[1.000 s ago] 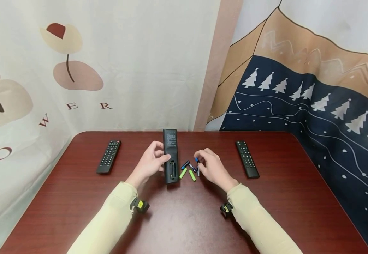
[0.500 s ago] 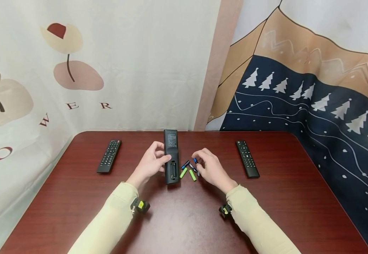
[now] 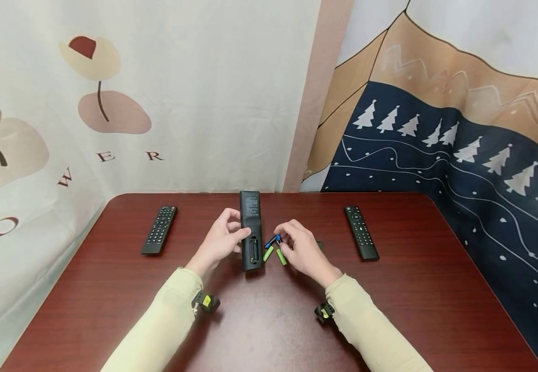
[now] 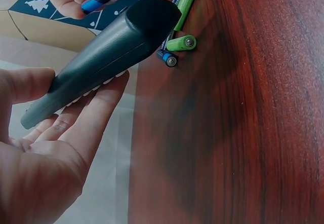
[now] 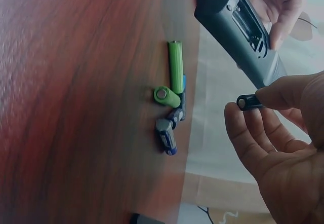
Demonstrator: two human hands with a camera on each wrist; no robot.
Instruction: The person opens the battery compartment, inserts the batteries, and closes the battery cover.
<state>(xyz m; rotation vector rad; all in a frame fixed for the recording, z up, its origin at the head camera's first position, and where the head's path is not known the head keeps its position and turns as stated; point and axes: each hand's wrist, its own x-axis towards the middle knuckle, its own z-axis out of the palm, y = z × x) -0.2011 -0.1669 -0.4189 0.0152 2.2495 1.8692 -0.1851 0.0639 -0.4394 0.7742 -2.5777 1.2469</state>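
My left hand (image 3: 220, 242) grips a black remote control (image 3: 250, 206) by its sides, back face up, thumb on top. The remote's battery compartment (image 5: 246, 22) is uncovered. Just right of it, my right hand (image 3: 305, 253) pinches a dark battery with a blue end (image 4: 98, 3) between thumb and fingers, raised above the table. Two green batteries (image 5: 175, 67) lie below the hands. Dark blue batteries (image 5: 166, 137) lie beside them, partly hidden in the head view by my right hand.
One black remote (image 3: 159, 230) lies at the table's left, another (image 3: 361, 233) at the right. A small dark piece (image 3: 320, 244) shows partly behind my right hand. The wooden table (image 3: 269, 320) ends at curtains (image 3: 204, 103) at the back.
My right hand has moved left, nearer the remote, with the blue-ended battery in its fingers. The small dark piece behind it has come into view. My left hand has barely moved.
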